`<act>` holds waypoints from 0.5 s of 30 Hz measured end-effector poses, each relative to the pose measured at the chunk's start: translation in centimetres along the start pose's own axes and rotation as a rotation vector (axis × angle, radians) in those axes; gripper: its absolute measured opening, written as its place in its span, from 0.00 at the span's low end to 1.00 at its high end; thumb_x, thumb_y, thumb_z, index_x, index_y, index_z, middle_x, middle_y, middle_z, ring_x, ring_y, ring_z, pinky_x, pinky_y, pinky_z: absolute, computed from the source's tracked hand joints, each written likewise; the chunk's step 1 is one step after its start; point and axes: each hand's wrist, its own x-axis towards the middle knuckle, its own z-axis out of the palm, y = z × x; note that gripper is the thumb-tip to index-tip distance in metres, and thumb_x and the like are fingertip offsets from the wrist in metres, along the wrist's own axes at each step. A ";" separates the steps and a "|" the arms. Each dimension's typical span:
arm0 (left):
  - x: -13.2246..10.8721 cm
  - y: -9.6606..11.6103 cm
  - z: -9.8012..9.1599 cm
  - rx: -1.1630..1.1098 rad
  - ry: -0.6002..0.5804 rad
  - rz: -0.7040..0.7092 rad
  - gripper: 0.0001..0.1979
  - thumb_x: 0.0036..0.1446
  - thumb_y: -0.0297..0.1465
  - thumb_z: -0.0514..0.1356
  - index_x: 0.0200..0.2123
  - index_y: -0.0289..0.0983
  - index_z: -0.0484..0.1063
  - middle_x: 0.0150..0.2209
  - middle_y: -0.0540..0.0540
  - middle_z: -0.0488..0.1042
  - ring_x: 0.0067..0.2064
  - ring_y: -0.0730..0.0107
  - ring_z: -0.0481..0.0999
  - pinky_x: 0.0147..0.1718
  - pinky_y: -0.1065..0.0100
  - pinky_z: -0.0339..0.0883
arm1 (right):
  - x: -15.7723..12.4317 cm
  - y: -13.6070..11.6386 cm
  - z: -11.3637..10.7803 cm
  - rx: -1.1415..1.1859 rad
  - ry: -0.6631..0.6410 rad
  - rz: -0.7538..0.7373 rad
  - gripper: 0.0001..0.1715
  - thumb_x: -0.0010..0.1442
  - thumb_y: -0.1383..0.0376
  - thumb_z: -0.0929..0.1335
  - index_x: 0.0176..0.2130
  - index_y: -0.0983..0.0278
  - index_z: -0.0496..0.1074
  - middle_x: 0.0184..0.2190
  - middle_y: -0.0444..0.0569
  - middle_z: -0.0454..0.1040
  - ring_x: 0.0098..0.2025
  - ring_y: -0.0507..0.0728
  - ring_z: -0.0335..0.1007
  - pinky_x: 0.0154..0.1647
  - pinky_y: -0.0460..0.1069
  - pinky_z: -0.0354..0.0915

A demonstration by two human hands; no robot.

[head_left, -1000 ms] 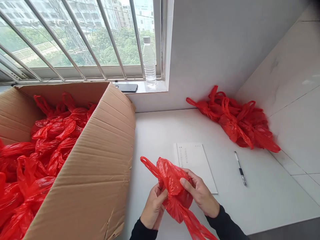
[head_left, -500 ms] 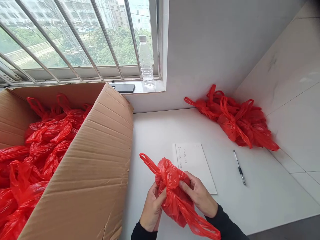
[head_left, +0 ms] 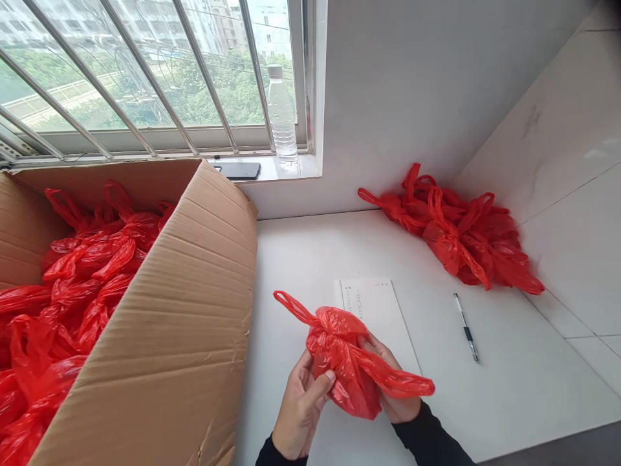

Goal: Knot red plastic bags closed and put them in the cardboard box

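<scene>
A knotted red plastic bag [head_left: 342,362] is held between my two hands above the white table, its contents hidden. My left hand [head_left: 303,404] grips its lower left side, thumb pressed on the front. On the bag's right side is my right hand [head_left: 395,382], closed on it and partly covered by a bag handle that sticks out to the right. The other handle loop points to the upper left. Behind the bag lies a notebook [head_left: 398,323] with small handwriting, partly covered by bag and hand.
At left stands a cardboard box [head_left: 194,310] with several knotted red bags [head_left: 92,252]. More red bags [head_left: 451,226] are heaped by the wall, near a pen [head_left: 467,330]. On the windowsill are a water bottle [head_left: 283,120] and a phone [head_left: 237,171].
The bag has been turned in my hands; its lower handle has swung up to the right across my right hand. My left thumb has shifted lower on the bag.
</scene>
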 end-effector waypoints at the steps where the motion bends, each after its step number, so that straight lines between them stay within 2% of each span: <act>1: 0.1 0.0 -0.2 0.045 0.021 0.009 0.21 0.51 0.33 0.68 0.50 0.39 0.74 0.45 0.42 0.76 0.38 0.65 0.74 0.34 0.68 0.68 | 0.0 0.1 -0.1 0.009 -0.014 0.017 0.23 0.62 0.49 0.67 0.51 0.57 0.70 0.45 0.54 0.77 0.45 0.64 0.75 0.47 0.59 0.70; 6: 0.4 0.2 -1.0 0.209 0.050 0.033 0.18 0.52 0.34 0.67 0.46 0.37 0.76 0.35 0.46 0.75 0.32 0.69 0.70 0.29 0.72 0.65 | -0.1 0.9 -0.5 -0.061 -0.077 0.034 0.21 0.61 0.55 0.69 0.52 0.60 0.71 0.46 0.53 0.77 0.46 0.62 0.75 0.50 0.58 0.68; 12: 0.0 -0.4 -0.9 0.154 0.003 0.001 0.20 0.54 0.40 0.65 0.47 0.36 0.75 0.39 0.42 0.76 0.33 0.68 0.71 0.30 0.69 0.68 | 0.2 2.0 -0.5 -0.014 -0.006 -0.003 0.22 0.61 0.52 0.69 0.52 0.57 0.72 0.41 0.51 0.79 0.38 0.62 0.75 0.42 0.58 0.71; 15: 0.0 -0.6 -0.9 0.133 0.033 -0.033 0.19 0.56 0.42 0.64 0.46 0.36 0.76 0.40 0.42 0.77 0.34 0.66 0.73 0.32 0.69 0.68 | 0.4 2.8 -1.0 0.005 0.023 0.022 0.18 0.55 0.54 0.74 0.45 0.57 0.76 0.34 0.48 0.79 0.33 0.60 0.74 0.39 0.56 0.71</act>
